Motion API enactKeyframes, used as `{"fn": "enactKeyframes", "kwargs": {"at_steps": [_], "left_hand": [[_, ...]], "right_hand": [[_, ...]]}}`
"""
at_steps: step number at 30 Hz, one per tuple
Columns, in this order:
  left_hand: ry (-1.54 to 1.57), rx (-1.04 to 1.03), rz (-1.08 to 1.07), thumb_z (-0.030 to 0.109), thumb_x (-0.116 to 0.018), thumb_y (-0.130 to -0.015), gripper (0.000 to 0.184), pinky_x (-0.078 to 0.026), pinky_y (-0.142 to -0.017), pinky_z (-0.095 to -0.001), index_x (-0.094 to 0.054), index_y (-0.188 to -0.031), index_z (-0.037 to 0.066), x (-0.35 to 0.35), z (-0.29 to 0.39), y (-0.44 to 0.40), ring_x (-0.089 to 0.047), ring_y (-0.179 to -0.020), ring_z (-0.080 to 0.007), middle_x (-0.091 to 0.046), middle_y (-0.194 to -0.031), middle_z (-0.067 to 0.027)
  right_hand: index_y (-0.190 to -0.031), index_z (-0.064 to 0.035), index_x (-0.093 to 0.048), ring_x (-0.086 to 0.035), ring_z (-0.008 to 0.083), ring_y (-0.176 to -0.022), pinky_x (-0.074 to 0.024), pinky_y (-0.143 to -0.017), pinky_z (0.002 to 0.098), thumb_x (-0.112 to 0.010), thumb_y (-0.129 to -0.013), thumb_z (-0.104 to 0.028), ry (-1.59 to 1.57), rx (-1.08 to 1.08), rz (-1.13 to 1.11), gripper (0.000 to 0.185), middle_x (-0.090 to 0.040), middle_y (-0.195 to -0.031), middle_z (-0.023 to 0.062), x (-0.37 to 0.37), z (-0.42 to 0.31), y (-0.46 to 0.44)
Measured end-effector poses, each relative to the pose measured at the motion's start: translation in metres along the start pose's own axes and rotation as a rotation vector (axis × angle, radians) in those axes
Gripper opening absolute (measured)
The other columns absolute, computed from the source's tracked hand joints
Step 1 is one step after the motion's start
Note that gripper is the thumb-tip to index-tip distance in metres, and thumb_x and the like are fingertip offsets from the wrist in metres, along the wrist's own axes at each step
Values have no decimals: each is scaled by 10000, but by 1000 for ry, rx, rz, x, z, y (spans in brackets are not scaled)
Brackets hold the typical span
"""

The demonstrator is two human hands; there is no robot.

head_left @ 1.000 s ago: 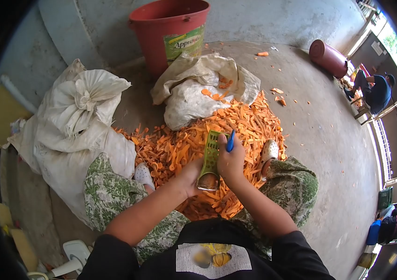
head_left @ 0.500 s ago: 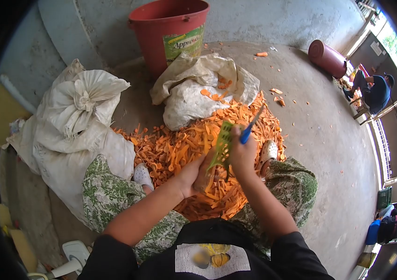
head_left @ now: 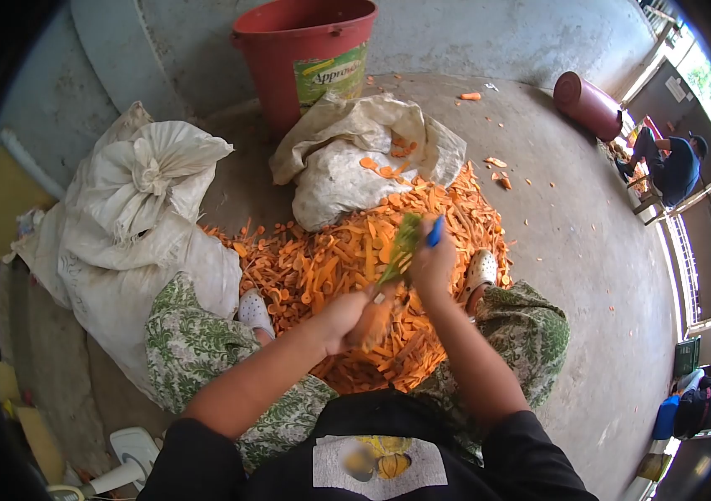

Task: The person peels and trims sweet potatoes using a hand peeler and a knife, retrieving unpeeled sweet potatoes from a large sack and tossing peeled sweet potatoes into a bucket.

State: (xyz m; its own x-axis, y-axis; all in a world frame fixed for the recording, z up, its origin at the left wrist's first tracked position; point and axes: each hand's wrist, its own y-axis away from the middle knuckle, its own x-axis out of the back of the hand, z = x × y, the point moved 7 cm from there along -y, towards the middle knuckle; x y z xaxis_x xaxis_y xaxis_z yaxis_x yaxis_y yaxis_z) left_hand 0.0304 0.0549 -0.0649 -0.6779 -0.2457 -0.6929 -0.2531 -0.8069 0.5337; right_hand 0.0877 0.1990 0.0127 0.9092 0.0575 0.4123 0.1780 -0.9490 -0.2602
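Low over the orange pile of carrot pieces [head_left: 330,259], my left hand [head_left: 343,319] is closed round a blurred orange-brown carrot [head_left: 372,324]. My right hand [head_left: 433,269] grips a green slotted peeler [head_left: 402,244], tilted and smeared by motion, its lower end close to the carrot. A blue handle [head_left: 435,231] also sticks out of the top of my right fist; its blade is not visible now. Carrot pieces lie between and around my two feet.
A crumpled white sack [head_left: 343,179] lies behind the pile, with a red bucket [head_left: 268,71] beyond it. A tied sack [head_left: 134,225] stands at the left. A maroon barrel [head_left: 587,104] lies back right, near a seated person [head_left: 677,169]. Carrot scraps [head_left: 501,179] dot the floor.
My right hand has turned, and the green tool has swung from facing up to a tilted, edge-on pose. The carrot in my left hand has come into view. The blue handle's blade is no longer visible.
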Motion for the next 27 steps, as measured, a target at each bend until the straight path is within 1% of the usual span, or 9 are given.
{"fn": "enactKeyframes", "kwargs": {"at_steps": [4,7,9,11,13,16,20,23,27], "left_hand": [[-167,5,119,409,-303,-920,424,-493,-590,-284,-477,-1026,37,-32,2,24,-532,-744,-131,-526,-875,-90],[-46,-12,22,415,-296,-920,426,-496,-586,-285,-477,-1032,46,-18,8,11,-538,-771,-141,-532,-925,-99],[17,-27,-46,421,-291,-918,426,-503,-568,-294,-478,-1038,58,-13,7,4,-567,-760,-162,-561,-921,-101],[60,-42,93,420,-292,-915,424,-504,-542,-292,-491,-1020,60,-16,15,12,-588,-710,-184,-588,-871,-102],[105,-29,84,404,-307,-910,389,-487,-545,-312,-485,-1050,88,-13,12,6,-587,-680,-185,-592,-835,-95],[210,-61,47,302,-313,-904,309,-505,-556,-335,-517,-997,89,-20,18,12,-594,-695,-192,-600,-851,-57],[243,-116,10,311,-315,-903,319,-505,-566,-344,-507,-994,73,-19,15,7,-594,-711,-198,-597,-866,-71],[237,-108,134,307,-315,-903,318,-496,-549,-339,-495,-981,56,-9,7,5,-581,-689,-191,-582,-844,-80],[79,13,53,391,-315,-914,396,-470,-526,-310,-481,-1003,42,-20,-8,12,-542,-656,-160,-545,-798,-73]], "right_hand": [[-837,-3,-556,-501,156,-509,-389,-479,299,-448,-896,-223,-96,-47,231,252,-547,-605,66,44,54,-63],[-868,5,-571,-512,119,-529,-395,-480,265,-440,-900,-217,-98,-238,201,260,-558,-633,57,53,50,-62],[-845,9,-562,-483,115,-513,-380,-474,259,-442,-900,-227,-232,-270,-16,270,-536,-610,43,28,4,-29],[-766,-4,-516,-447,123,-495,-362,-467,270,-444,-899,-240,-231,-61,-117,280,-499,-571,29,12,-24,0],[-713,-11,-449,-400,155,-475,-349,-461,299,-465,-890,-230,-288,11,-154,281,-452,-535,68,2,-37,24],[-714,-9,-422,-378,188,-468,-341,-458,315,-486,-878,-206,-147,53,-208,264,-415,-523,114,1,-48,42],[-740,-4,-433,-355,210,-468,-333,-457,332,-505,-867,-185,-169,52,-178,232,-403,-523,136,-1,-44,43],[-780,-5,-476,-403,216,-466,-350,-463,342,-493,-872,-196,-56,4,-186,212,-430,-529,149,-3,-34,38],[-831,-7,-543,-506,192,-496,-380,-464,324,-463,-887,-222,22,-39,92,236,-529,-581,114,19,10,-17]]}}
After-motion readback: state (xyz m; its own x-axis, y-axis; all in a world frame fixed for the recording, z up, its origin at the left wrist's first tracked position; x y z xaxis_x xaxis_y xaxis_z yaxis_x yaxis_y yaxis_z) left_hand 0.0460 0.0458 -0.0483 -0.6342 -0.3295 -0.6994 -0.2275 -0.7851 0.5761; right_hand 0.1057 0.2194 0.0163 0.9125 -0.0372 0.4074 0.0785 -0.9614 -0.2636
